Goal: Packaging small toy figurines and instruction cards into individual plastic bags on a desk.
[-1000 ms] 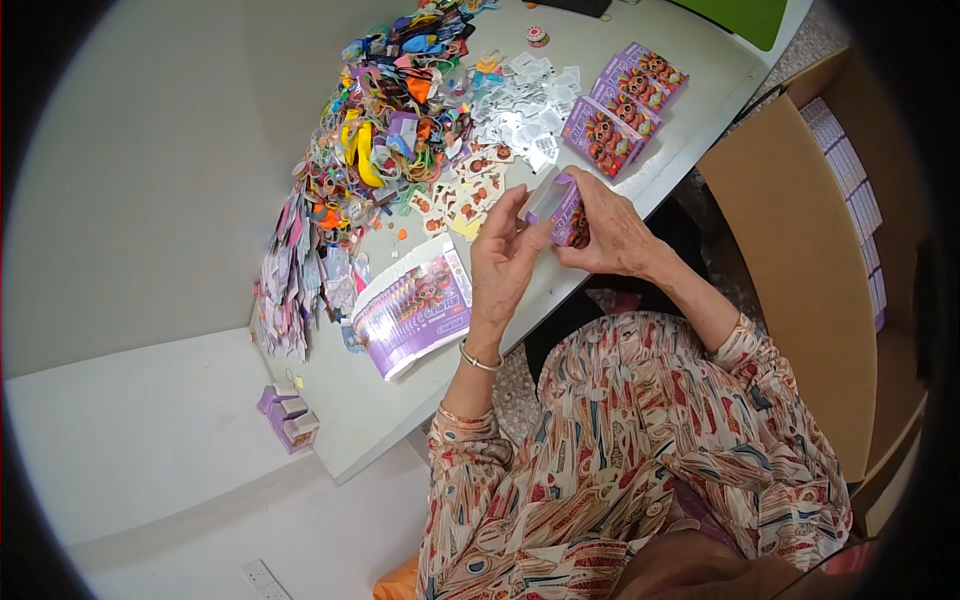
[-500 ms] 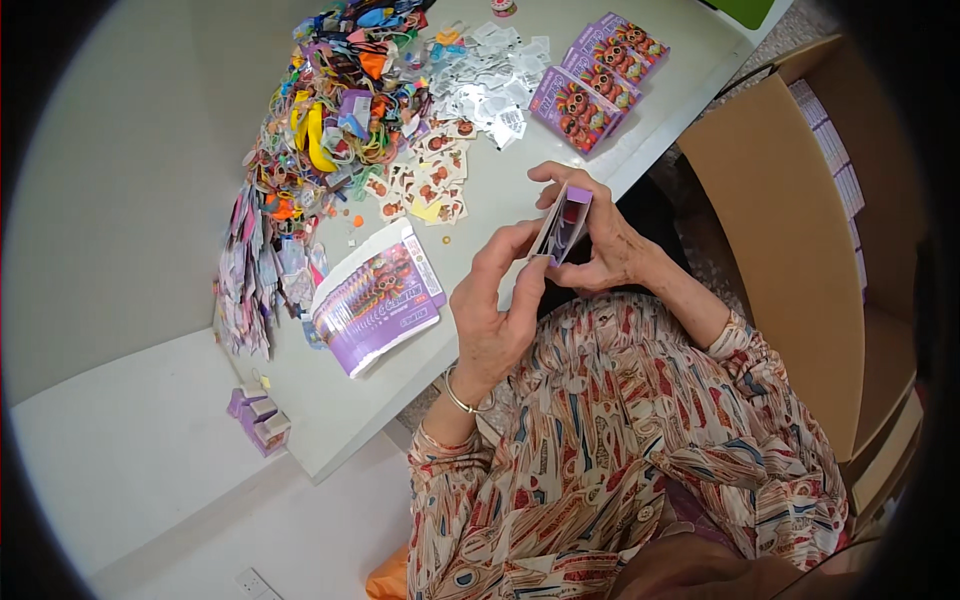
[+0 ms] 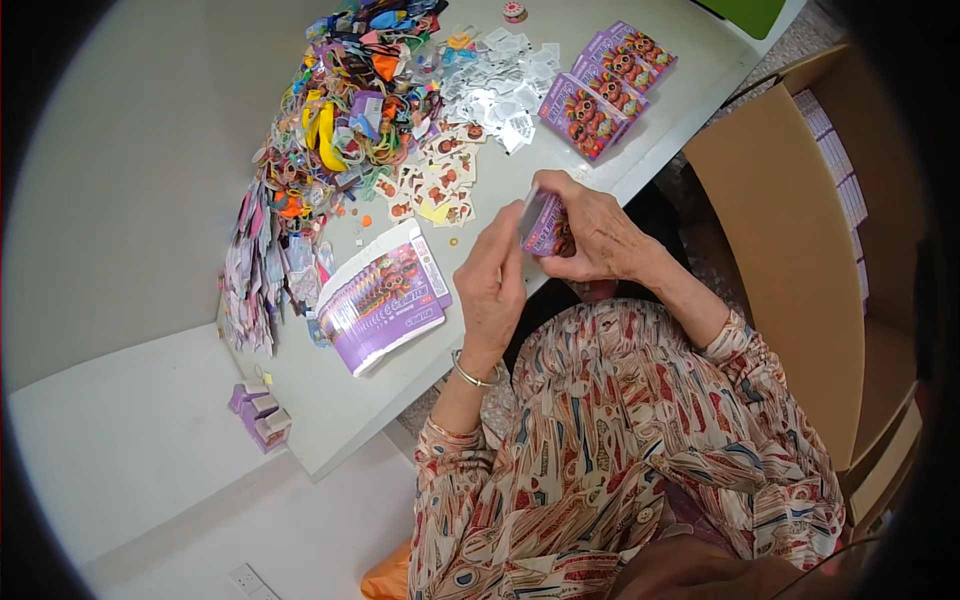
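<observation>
A small purple printed carton [image 3: 550, 228] is held over the table's near edge. My right hand [image 3: 600, 235] is closed round its right side, fingers over the top and thumb below. My left hand [image 3: 492, 275] is at the carton's left end, its straight fingers against the far corner and its thumb near the close one. The palm hides part of that end, and the carton's inside does not show. Nearest to my left hand lies a fanned stack of flat purple cartons [image 3: 390, 305] on the table [image 3: 400, 400].
Several filled purple boxes [image 3: 585, 118] lie at the back right. White sachets [image 3: 505, 85], printed cards [image 3: 440, 180] and a large heap of colourful trinkets [image 3: 370, 130] cover the back. Wrapped packets [image 3: 265, 270] hang at the left. A cardboard box [image 3: 785, 250] stands right, with stacked cartons inside.
The carton has turned so that its printed face shows instead of its open edge. My left hand has straightened its fingers and shifted along the carton's end. The view has moved slightly.
</observation>
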{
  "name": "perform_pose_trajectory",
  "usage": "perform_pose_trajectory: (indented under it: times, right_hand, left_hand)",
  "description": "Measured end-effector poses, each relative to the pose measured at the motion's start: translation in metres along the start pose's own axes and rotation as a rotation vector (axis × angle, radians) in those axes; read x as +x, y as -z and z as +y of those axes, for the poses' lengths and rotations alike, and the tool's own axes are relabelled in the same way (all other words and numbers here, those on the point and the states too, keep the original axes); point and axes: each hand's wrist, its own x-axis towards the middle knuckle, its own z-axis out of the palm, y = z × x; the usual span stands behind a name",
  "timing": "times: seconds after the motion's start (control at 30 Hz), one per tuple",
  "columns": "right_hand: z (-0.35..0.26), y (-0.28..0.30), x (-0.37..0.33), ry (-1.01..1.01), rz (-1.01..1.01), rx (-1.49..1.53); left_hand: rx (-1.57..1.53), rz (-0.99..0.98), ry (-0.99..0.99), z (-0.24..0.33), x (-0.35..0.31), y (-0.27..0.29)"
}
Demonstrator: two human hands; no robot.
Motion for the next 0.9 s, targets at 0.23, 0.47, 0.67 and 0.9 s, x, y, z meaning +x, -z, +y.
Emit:
perform_pose_trajectory:
  times: [0.23, 0.47, 0.67, 0.9]
  right_hand:
    - [-0.006, -0.006, 0.006, 0.074, 0.091, -0.131]
    - [-0.007, -0.006, 0.006, -0.008, 0.057, -0.161]
    - [-0.007, -0.009, 0.003, -0.040, 0.038, -0.135]
    - [-0.004, -0.012, -0.001, -0.021, 0.057, -0.127]
  left_hand:
    - [-0.143, 0.054, 0.063, -0.006, 0.000, -0.003]
    - [-0.112, 0.068, 0.208, 0.007, 0.013, -0.006]
    - [-0.121, 0.070, 0.248, 0.001, 0.016, -0.003]
    - [-0.100, 0.031, 0.252, 0.002, 0.016, 0.001]
